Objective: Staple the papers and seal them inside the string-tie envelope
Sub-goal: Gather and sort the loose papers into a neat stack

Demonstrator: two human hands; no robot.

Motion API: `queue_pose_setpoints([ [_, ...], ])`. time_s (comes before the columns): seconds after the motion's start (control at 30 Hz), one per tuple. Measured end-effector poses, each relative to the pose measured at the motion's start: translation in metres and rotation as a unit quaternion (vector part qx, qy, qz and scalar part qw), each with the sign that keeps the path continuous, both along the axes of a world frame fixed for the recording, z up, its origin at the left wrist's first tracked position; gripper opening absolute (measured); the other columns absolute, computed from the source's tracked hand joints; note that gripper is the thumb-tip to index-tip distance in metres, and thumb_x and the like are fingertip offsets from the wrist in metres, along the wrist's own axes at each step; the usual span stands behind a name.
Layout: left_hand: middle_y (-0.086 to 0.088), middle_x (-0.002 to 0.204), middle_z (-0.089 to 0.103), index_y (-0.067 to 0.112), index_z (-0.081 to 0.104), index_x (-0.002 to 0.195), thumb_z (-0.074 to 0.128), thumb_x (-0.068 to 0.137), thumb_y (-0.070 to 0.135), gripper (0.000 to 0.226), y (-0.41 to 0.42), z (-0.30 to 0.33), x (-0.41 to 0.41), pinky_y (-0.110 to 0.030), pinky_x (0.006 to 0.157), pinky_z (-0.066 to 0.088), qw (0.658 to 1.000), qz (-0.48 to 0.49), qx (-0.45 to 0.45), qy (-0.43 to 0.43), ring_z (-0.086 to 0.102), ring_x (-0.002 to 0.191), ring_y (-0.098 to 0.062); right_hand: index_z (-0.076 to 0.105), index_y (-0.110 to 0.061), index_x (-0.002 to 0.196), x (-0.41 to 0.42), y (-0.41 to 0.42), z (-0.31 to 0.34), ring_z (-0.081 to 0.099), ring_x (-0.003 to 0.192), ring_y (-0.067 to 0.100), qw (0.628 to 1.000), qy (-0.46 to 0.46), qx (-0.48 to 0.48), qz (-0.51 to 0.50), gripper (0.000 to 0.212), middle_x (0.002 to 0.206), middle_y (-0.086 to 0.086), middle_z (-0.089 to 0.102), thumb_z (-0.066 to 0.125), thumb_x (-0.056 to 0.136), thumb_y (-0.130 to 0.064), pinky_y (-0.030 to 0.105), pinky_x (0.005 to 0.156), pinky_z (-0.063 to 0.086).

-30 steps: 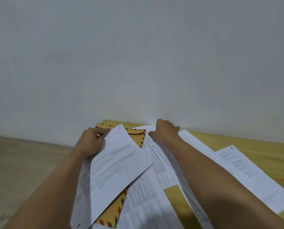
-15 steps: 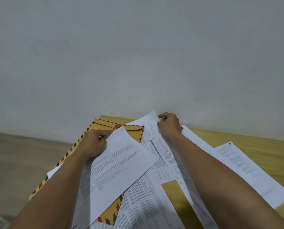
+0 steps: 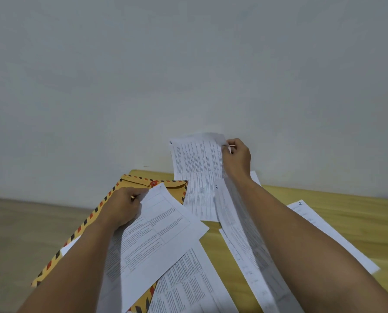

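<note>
Nearest the table's (image 3: 337, 213) near edge, printed sheets lie loose and overlapping, one (image 3: 184, 288) flat at the bottom and another (image 3: 245, 249) running under the right forearm. No stapler shows, and no staple can be made out.

At the left edge, the left hand (image 3: 123, 206) has its fingers curled on the top corner of a sheet with ruled boxes (image 3: 157, 233), which lies across the string-tie envelope (image 3: 98, 208). That grip looks the same as half a second ago.

Toward the far edge, the change: the right hand (image 3: 237, 158), which a moment ago was low among the pages, now pinches the top corner of a sheet marked 3 (image 3: 195, 168) and has raised it nearly upright before the wall, its lower part apparently trailing on the table. I judge this to be gathering pages into order, so stapling is not yet begun.

The envelope lies flat, hanging over the left edge, its red button (image 3: 153, 183) showing at the far end. Papers rest on it; whether anything is inside cannot be told, nor whether the flap is open.
</note>
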State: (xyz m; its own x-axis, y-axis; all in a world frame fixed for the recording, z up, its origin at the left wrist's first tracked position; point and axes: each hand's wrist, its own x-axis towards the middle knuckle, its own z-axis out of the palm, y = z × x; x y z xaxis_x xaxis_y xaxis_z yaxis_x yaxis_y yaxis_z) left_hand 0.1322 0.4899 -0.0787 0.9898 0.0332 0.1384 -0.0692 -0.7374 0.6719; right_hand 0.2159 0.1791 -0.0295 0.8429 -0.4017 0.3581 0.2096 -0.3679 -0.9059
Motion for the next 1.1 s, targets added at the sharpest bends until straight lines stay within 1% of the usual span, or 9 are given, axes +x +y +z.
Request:
queue_pose_setpoints([
  [0.1, 0.021, 0.071, 0.067, 0.026, 0.078, 0.111, 0.056, 0.101, 0.023, 0.024, -0.004, 0.013, -0.001, -0.023, 0.066, 0.047, 1.0, -0.004, 0.017, -0.023, 0.06, 0.068, 0.0, 0.065, -0.025, 0.095, -0.004, -0.006, 0.018, 0.072, 0.098, 0.021, 0.997, -0.035, 0.066, 0.025, 0.009, 0.099, -0.001, 0.075, 0.064, 0.101, -0.019, 0.04, 0.086, 0.058],
  [0.2, 0.015, 0.082, 0.069, 0.031, 0.077, 0.095, 0.056, 0.099, 0.023, 0.023, -0.006, 0.032, -0.006, -0.039, 0.084, 0.056, 0.998, -0.004, 0.043, -0.038, 0.063, 0.082, -0.013, 0.063, -0.022, 0.098, -0.011, -0.012, 0.043, 0.074, 0.092, 0.022, 0.993, -0.053, 0.105, 0.031, 0.007, 0.102, 0.005, 0.077, 0.063, 0.102, -0.017, 0.032, 0.079, 0.058],
  [0.33, 0.008, 0.104, 0.074, 0.031, 0.078, 0.108, 0.059, 0.098, 0.026, 0.021, -0.01, 0.068, -0.023, -0.043, 0.093, 0.054, 0.997, 0.002, 0.036, -0.072, 0.067, 0.101, -0.017, 0.061, -0.016, 0.104, -0.033, -0.024, 0.082, 0.069, 0.089, 0.014, 0.988, -0.087, 0.13, -0.014, 0.001, 0.102, -0.001, 0.07, 0.06, 0.104, -0.017, 0.018, 0.07, 0.051],
  [0.47, 0.005, 0.095, 0.075, 0.025, 0.077, 0.094, 0.059, 0.095, 0.027, 0.018, -0.028, 0.107, -0.04, -0.043, 0.092, 0.054, 0.992, -0.004, 0.056, -0.11, 0.067, 0.098, -0.021, 0.064, -0.012, 0.112, -0.063, -0.058, 0.107, 0.068, 0.101, 0.021, 0.977, -0.079, 0.174, -0.1, 0.011, 0.113, 0.002, 0.069, 0.059, 0.105, -0.018, 0.03, 0.081, 0.054],
  [0.6, 0.004, 0.084, 0.072, 0.019, 0.074, 0.092, 0.057, 0.09, 0.021, 0.017, -0.072, 0.144, -0.055, -0.04, 0.089, 0.053, 0.983, -0.039, 0.084, -0.157, 0.058, 0.083, -0.016, 0.061, -0.008, 0.122, -0.111, -0.116, 0.116, 0.06, 0.095, 0.018, 0.958, -0.066, 0.218, -0.173, 0.017, 0.114, 0.0, 0.062, 0.054, 0.106, -0.01, 0.021, 0.072, 0.046],
  [0.7, 0.01, 0.075, 0.058, 0.014, 0.071, 0.088, 0.057, 0.085, 0.014, 0.014, -0.117, 0.161, -0.065, -0.035, 0.084, 0.052, 0.977, -0.064, 0.091, -0.181, 0.046, 0.079, -0.011, 0.059, -0.007, 0.125, -0.152, -0.162, 0.105, 0.059, 0.097, 0.019, 0.949, -0.033, 0.229, -0.214, 0.02, 0.114, 0.002, 0.061, 0.054, 0.106, -0.007, 0.025, 0.08, 0.046],
  [0.87, 0.004, 0.076, 0.064, 0.014, 0.069, 0.085, 0.056, 0.082, 0.015, 0.013, -0.21, 0.15, -0.08, -0.035, 0.087, 0.052, 0.971, -0.152, 0.068, -0.174, 0.051, 0.079, -0.011, 0.061, -0.008, 0.119, -0.223, -0.227, 0.044, 0.061, 0.095, 0.022, 0.932, 0.032, 0.241, -0.269, 0.022, 0.108, 0.002, 0.062, 0.054, 0.099, -0.001, 0.03, 0.079, 0.05],
  [0.97, -0.001, 0.079, 0.068, 0.016, 0.066, 0.082, 0.051, 0.078, 0.024, 0.018, -0.264, 0.132, -0.09, -0.04, 0.088, 0.055, 0.963, -0.208, 0.083, -0.148, 0.053, 0.077, -0.015, 0.061, -0.011, 0.104, -0.257, -0.258, 0.001, 0.061, 0.092, 0.026, 0.92, 0.073, 0.249, -0.294, 0.015, 0.098, 0.003, 0.062, 0.058, 0.094, -0.001, 0.036, 0.082, 0.055],
  [1.1, -0.005, 0.092, 0.073, 0.015, 0.069, 0.092, 0.045, 0.076, 0.033, 0.034, -0.32, 0.113, -0.096, -0.043, 0.09, 0.056, 0.961, -0.244, 0.071, -0.105, 0.066, 0.096, -0.029, 0.05, -0.019, 0.105, -0.288, -0.293, -0.038, 0.062, 0.085, 0.03, 0.907, 0.136, 0.236, -0.32, 0.026, 0.092, 0.0, 0.062, 0.067, 0.087, -0.011, 0.04, 0.086, 0.056],
])
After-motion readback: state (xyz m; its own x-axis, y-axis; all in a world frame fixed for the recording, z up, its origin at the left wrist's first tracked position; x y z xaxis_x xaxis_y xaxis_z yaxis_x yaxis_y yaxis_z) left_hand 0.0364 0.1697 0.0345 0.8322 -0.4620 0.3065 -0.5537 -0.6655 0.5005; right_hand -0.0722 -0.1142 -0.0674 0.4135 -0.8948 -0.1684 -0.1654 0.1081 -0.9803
